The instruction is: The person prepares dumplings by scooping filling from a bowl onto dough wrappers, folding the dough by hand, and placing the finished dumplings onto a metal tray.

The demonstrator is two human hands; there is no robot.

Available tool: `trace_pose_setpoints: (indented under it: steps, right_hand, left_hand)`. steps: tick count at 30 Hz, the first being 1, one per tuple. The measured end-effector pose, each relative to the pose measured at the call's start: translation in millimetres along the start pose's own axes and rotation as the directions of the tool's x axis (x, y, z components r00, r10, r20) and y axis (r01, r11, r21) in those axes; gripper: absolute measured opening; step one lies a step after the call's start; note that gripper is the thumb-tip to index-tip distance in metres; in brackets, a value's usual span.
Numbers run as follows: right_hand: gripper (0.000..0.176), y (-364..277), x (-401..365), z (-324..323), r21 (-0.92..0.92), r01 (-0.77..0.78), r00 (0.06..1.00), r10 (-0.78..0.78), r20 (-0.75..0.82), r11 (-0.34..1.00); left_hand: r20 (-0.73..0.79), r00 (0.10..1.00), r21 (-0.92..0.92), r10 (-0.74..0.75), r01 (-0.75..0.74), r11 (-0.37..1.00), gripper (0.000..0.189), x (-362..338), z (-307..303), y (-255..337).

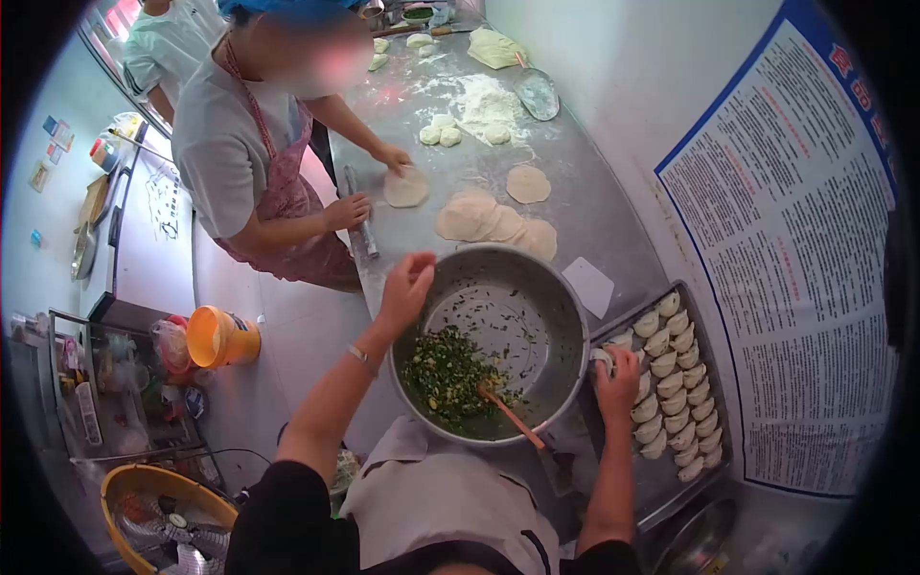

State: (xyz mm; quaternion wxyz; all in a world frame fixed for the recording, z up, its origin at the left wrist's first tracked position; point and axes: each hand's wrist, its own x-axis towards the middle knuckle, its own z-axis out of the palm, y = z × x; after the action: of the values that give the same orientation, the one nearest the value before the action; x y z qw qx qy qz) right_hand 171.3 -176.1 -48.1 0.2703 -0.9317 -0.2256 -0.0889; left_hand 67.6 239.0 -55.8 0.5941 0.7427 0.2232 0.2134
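A large metal bowl (565, 307) stands in front of me, with chopped green filling (446, 374) heaped at its lower left. A spoon with a wooden handle (515, 418) leans in the filling and sticks out over the near rim. My left hand (406, 292) hovers at the bowl's left rim, fingers loosely apart and holding nothing. To the right of the bowl, my right hand (620, 385) pinches a pale folded dumpling (602, 358) at the left side of a metal tray (726, 407). Several rows of shaped dumplings (677, 401) lie on that tray.
Beyond the bowl are overlapping dough wrappers (479, 218), a single wrapper (528, 184) and a white scraper (588, 286). A co-worker's hand (391, 156) touches another wrapper (406, 188); the other hand rests on a rolling pin (361, 213). A wall bounds the right side.
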Motion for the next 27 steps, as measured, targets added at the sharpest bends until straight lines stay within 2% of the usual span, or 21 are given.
trace_pose_setpoints:
  steps: [2, 4, 6, 7, 9, 12, 14, 17, 18, 20, 23, 26, 27]
  right_hand:
    - [0.023, -25, -12, -10, 0.228, -0.207, 0.961, 0.154, 0.230, 0.952]
    - [0.022, -53, -35, -16, 0.288, -0.203, 0.911, 0.073, 0.405, 0.936]
    - [0.029, -81, -56, -11, 0.194, -0.041, 0.907, -0.045, 0.419, 0.980]
    - [0.032, -96, -61, -8, 0.121, -0.014, 0.898, -0.041, 0.439, 0.993]
    - [0.038, -123, -66, 1, -0.024, 0.036, 0.878, -0.020, 0.478, 0.999]
    - [0.043, -137, -72, 18, -0.153, 0.093, 0.865, -0.004, 0.502, 0.984]
    - [0.040, -140, -75, 27, -0.200, 0.113, 0.847, 0.011, 0.532, 0.973]
    - [0.030, -128, -88, 41, -0.289, 0.167, 0.794, 0.046, 0.607, 0.943]
    - [0.027, -127, -89, 42, -0.318, 0.193, 0.772, 0.057, 0.633, 0.928]
    - [0.020, -126, -87, 41, -0.309, 0.223, 0.798, 0.010, 0.603, 0.925]
    - [0.015, -126, -84, 41, -0.340, 0.233, 0.834, -0.008, 0.552, 0.911]
    - [0.013, -118, -82, 33, -0.369, 0.228, 0.823, 0.024, 0.568, 0.901]
    - [0.013, -117, -79, 30, -0.371, 0.225, 0.810, 0.039, 0.586, 0.901]
  left_hand:
    - [0.013, 1.000, 0.126, 0.019, -0.021, 0.992, 0.023, 56, -8, -38]
    - [0.067, 0.997, 0.272, 0.038, -0.055, 0.961, 0.026, 103, -8, -83]
    - [0.148, 0.989, 0.368, 0.016, -0.070, 0.927, 0.028, 141, 0, -110]
    - [0.189, 0.982, 0.412, 0.003, -0.082, 0.907, 0.029, 156, 7, -122]
    - [0.241, 0.968, 0.494, 0.075, -0.189, 0.849, 0.034, 182, 23, -142]
    - [0.282, 0.955, 0.624, 0.091, -0.254, 0.738, 0.038, 208, 53, -159]
    - [0.299, 0.953, 0.712, 0.058, -0.263, 0.651, 0.040, 220, 68, -166]
    - [0.295, 0.955, 0.824, -0.034, -0.236, 0.515, 0.039, 228, 69, -145]
    - [0.294, 0.955, 0.811, -0.034, -0.230, 0.538, 0.036, 227, 67, -143]
    - [0.286, 0.958, 0.784, -0.031, -0.216, 0.582, 0.031, 225, 58, -142]
    - [0.318, 0.948, 0.604, -0.022, -0.185, 0.776, 0.022, 223, 56, -159]
    - [0.456, 0.850, 0.557, 0.265, -0.505, 0.660, 0.018, 204, 43, -138]
    - [0.421, 0.837, 0.536, 0.351, -0.541, 0.648, 0.016, 198, 34, -121]
